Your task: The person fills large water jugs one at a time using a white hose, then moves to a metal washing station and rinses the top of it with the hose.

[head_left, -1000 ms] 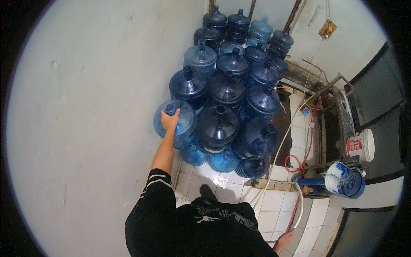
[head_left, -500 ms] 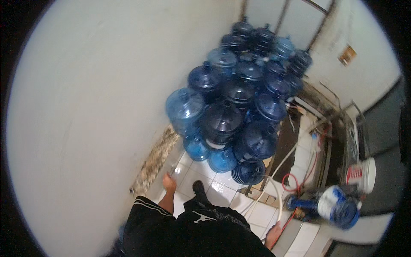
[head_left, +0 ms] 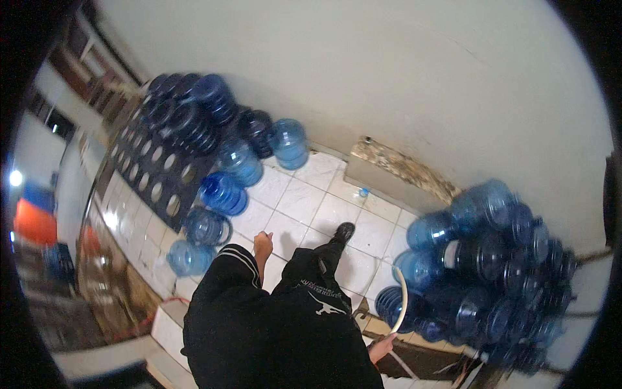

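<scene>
My right hand (head_left: pixel 380 349) is closed around a pale cream hose (head_left: pixel 403 301). The hose's free end curves upward in front of a stack of water jugs. My left hand (head_left: pixel 262 245) hangs at my side with its fingers curled in, and nothing shows in it. Nearest to it on the left stand a clear blue water jug (head_left: pixel 223 194) and a light blue water jug (head_left: pixel 189 258) on the tiles. Several dark and light blue jugs (head_left: pixel 476 259) are piled at the right, close to the hose.
A white tiled floor (head_left: pixel 304 211) lies under my feet. A low stone-topped ledge (head_left: pixel 405 165) runs along the wall. More jugs (head_left: pixel 194 110) lie stacked at the far left beside a dark mat with round holes (head_left: pixel 146 168). An open channel (head_left: pixel 421 360) crosses the floor at lower right.
My view and body have swung to the left, so the jug pile now sits at the right and a second pile shows at the left. The hose stays in my right hand.
</scene>
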`<action>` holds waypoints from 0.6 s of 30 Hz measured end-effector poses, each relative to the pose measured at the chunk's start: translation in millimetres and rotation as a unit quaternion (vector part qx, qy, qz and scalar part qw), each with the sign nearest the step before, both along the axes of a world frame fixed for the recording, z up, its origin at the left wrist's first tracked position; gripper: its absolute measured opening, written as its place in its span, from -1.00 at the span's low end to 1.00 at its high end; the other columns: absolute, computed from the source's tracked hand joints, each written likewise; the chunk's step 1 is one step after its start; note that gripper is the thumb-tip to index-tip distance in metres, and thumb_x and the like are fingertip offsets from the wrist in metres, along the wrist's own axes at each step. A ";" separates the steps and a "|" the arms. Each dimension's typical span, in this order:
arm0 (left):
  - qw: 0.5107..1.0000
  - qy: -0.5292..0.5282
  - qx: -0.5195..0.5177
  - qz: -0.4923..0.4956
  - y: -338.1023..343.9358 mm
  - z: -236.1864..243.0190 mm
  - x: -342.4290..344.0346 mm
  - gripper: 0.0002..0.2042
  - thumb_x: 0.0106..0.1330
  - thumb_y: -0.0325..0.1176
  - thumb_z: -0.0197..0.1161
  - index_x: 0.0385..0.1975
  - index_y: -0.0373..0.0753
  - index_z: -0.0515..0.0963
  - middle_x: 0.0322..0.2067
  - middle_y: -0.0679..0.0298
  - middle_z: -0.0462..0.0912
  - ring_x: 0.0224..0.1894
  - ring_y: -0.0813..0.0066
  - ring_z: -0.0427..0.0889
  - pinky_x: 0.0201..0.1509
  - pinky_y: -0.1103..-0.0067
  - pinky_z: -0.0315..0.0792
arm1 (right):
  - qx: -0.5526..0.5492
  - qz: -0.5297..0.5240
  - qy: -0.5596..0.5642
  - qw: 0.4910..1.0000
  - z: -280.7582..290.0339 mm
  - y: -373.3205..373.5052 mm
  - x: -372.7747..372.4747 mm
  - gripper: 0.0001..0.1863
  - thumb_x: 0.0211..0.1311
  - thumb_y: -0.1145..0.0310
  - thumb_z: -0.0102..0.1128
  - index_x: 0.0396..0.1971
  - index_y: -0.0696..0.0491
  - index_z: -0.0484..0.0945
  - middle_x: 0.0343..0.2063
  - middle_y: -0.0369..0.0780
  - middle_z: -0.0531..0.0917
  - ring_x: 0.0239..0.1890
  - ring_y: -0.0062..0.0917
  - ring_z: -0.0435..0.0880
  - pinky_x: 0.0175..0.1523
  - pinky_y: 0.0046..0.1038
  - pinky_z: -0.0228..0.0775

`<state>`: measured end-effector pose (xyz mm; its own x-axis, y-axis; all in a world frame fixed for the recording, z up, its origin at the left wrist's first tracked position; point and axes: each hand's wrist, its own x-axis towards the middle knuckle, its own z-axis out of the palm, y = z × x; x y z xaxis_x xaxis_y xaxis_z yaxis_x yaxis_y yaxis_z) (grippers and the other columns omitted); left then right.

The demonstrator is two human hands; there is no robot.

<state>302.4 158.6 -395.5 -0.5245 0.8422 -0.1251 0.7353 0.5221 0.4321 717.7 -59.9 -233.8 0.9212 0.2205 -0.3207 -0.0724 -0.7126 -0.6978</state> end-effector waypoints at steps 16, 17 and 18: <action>0.919 -0.063 0.011 0.390 -257.9 31.6 -198.9 -0.58 0.23 -0.05 0.02 -0.53 -0.35 0.55 -0.51 -0.13 0.56 -0.38 -0.07 0.56 -0.24 0.22 0.42 | 0.069 0.459 0.153 0.872 29.3 93.4 -180.1 -0.39 0.35 0.03 -0.26 -0.85 0.10 0.08 -0.86 -0.35 0.15 -0.75 -0.65 0.10 -0.64 -0.41 -0.12; 0.904 -0.092 -0.018 0.418 -272.7 29.8 -218.5 -0.59 0.21 -0.07 0.04 -0.50 -0.36 0.55 -0.50 -0.10 0.57 -0.35 -0.06 0.57 -0.22 0.23 0.43 | 0.069 0.488 0.139 0.859 29.7 92.6 -200.7 -0.40 0.34 0.00 -0.25 -0.84 0.07 0.10 -0.86 -0.37 0.14 -0.79 -0.67 0.09 -0.68 -0.48 -0.12; 0.905 -0.091 -0.016 0.415 -287.4 25.5 -239.3 -0.60 0.21 -0.07 0.04 -0.50 -0.36 0.55 -0.50 -0.10 0.58 -0.34 -0.06 0.57 -0.21 0.24 0.43 | 0.069 0.516 0.125 0.845 29.6 90.4 -222.2 -0.41 0.33 -0.02 -0.23 -0.84 0.03 0.11 -0.87 -0.39 0.14 -0.83 -0.70 0.07 -0.72 -0.54 -0.12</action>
